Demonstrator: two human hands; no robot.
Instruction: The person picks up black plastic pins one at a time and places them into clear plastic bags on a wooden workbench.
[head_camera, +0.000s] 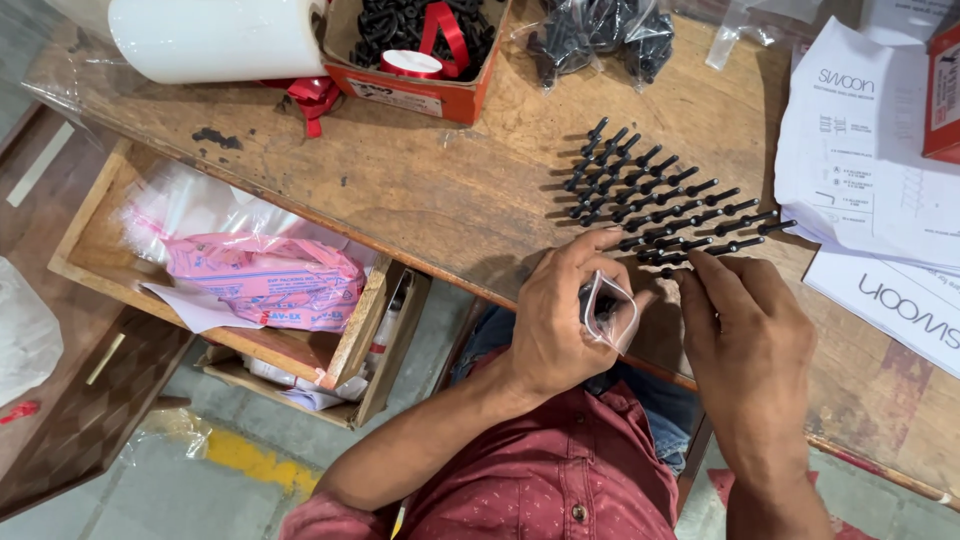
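Observation:
My left hand (556, 315) grips a small clear plastic bag (608, 311) with its mouth held open; dark parts show inside. Beside it my right hand (748, 335) reaches its fingertips onto the near end of a row of black screws (660, 200) laid side by side on the wooden table (430, 190). The right fingers pinch at a screw at the near edge of the row; whether one is lifted I cannot tell.
At the back stand an orange cardboard box (415, 95) with black parts and red ribbon, a white roll (215, 38) and clear bags of black parts (600, 40). White printed sheets (870, 150) lie right. An open wooden drawer (130, 270) holding a pink packet (270, 280) sits left.

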